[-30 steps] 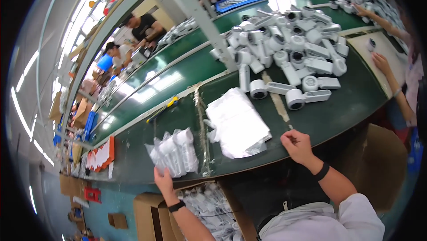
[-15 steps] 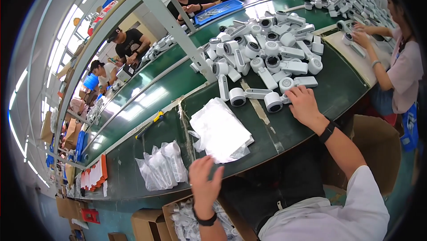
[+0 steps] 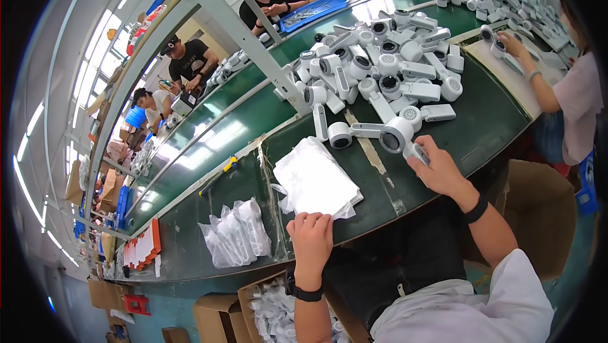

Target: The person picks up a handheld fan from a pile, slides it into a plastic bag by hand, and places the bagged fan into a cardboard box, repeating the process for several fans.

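Observation:
My right hand (image 3: 440,171) grips the handle of a white handheld fan (image 3: 399,135) and holds it just above the green bench, its round head pointing left. My left hand (image 3: 310,235) rests with curled fingers on the near edge of a stack of clear plastic bags (image 3: 313,181). A large pile of the same white fans (image 3: 380,71) lies beyond my right hand. A few bagged fans (image 3: 235,232) lie to the left of my left hand.
The green bench (image 3: 494,128) curves across the view, with a metal frame post (image 3: 237,33) in the middle. Open cardboard boxes (image 3: 266,308) with bagged fans stand below the bench edge. Another person (image 3: 567,99) works at the right, others sit across the line.
My right hand has picked one fan off the bench and drawn it toward me. My left hand has moved from the bagged fans to the near edge of the bag stack.

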Demonstrator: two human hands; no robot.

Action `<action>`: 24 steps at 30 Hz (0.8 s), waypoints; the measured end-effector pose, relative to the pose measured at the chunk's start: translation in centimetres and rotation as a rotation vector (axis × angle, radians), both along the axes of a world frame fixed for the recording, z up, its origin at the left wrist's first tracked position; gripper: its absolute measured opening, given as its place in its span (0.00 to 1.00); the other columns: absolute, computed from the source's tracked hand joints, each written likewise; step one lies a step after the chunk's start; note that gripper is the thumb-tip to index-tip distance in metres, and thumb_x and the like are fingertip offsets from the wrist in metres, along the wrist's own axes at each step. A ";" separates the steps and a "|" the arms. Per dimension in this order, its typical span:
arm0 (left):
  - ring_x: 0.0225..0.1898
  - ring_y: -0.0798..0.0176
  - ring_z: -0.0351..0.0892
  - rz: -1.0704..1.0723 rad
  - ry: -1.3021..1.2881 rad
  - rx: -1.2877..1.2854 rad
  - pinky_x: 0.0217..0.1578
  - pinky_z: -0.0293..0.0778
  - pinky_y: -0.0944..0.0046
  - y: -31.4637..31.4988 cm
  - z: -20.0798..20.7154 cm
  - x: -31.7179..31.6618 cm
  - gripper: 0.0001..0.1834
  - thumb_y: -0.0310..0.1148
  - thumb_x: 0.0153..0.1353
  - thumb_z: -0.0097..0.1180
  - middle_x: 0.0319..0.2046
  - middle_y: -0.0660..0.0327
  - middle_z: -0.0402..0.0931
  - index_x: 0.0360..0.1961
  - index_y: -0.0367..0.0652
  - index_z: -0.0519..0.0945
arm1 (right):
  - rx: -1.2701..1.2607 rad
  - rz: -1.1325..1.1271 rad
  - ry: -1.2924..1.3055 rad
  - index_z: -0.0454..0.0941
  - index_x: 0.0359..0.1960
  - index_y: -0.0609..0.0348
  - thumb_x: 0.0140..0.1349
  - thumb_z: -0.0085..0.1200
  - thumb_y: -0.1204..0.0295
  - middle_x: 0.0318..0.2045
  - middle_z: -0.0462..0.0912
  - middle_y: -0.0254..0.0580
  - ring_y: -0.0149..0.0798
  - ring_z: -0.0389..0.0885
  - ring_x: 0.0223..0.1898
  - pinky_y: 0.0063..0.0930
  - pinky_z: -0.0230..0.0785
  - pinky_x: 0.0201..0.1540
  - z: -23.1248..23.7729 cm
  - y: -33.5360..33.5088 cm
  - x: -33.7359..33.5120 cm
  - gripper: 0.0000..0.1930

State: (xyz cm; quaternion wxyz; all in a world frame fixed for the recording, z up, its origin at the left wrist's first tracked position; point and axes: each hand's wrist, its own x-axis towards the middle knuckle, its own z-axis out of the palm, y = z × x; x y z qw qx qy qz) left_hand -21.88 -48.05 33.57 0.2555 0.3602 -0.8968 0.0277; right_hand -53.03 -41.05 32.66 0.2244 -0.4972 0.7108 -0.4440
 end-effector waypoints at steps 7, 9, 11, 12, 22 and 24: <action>0.36 0.53 0.77 0.015 0.164 0.108 0.40 0.68 0.56 -0.9 -0.2 -0.1 0.07 0.26 0.52 0.64 0.30 0.59 0.80 0.33 0.43 0.82 | -0.060 0.207 -0.760 0.67 0.50 0.59 0.58 0.62 0.74 0.32 0.77 0.35 0.26 0.76 0.26 0.23 0.71 0.29 -1.0 1.7 6.7 0.21; 0.35 0.52 0.77 0.013 0.226 0.125 0.38 0.69 0.56 -1.2 -0.3 -0.1 0.06 0.25 0.52 0.64 0.30 0.57 0.80 0.33 0.41 0.82 | 0.002 0.212 -0.866 0.73 0.45 0.61 0.55 0.66 0.73 0.31 0.78 0.35 0.27 0.77 0.26 0.23 0.72 0.29 -1.0 1.8 8.7 0.18; 0.34 0.51 0.78 0.039 0.341 0.243 0.36 0.72 0.57 -1.6 -0.6 -0.3 0.06 0.25 0.52 0.65 0.30 0.54 0.80 0.32 0.39 0.81 | 0.003 0.179 -0.936 0.75 0.41 0.62 0.53 0.68 0.73 0.32 0.80 0.35 0.27 0.78 0.27 0.23 0.72 0.29 -1.8 1.2 10.6 0.16; 0.34 0.51 0.78 0.038 0.343 0.242 0.36 0.72 0.57 -1.7 -0.6 -0.5 0.06 0.25 0.52 0.65 0.30 0.54 0.80 0.32 0.39 0.81 | -0.013 0.141 -0.929 0.75 0.41 0.62 0.52 0.68 0.73 0.33 0.80 0.36 0.27 0.78 0.29 0.23 0.72 0.31 -1.8 0.6 11.6 0.17; 0.36 0.57 0.80 0.093 0.497 0.427 0.41 0.72 0.63 -2.0 -1.1 -0.5 0.09 0.29 0.51 0.68 0.31 0.55 0.82 0.34 0.38 0.85 | -0.124 -0.103 -0.595 0.71 0.44 0.63 0.47 0.69 0.69 0.35 0.81 0.40 0.36 0.80 0.37 0.32 0.73 0.41 -3.1 -4.5 16.0 0.25; 0.37 0.58 0.80 0.093 0.496 0.460 0.41 0.72 0.63 -2.0 -1.1 -0.7 0.09 0.30 0.51 0.68 0.31 0.54 0.82 0.33 0.38 0.85 | -0.121 -0.122 -0.585 0.71 0.45 0.63 0.48 0.67 0.70 0.35 0.81 0.40 0.36 0.80 0.36 0.31 0.73 0.41 -3.2 -4.8 15.5 0.24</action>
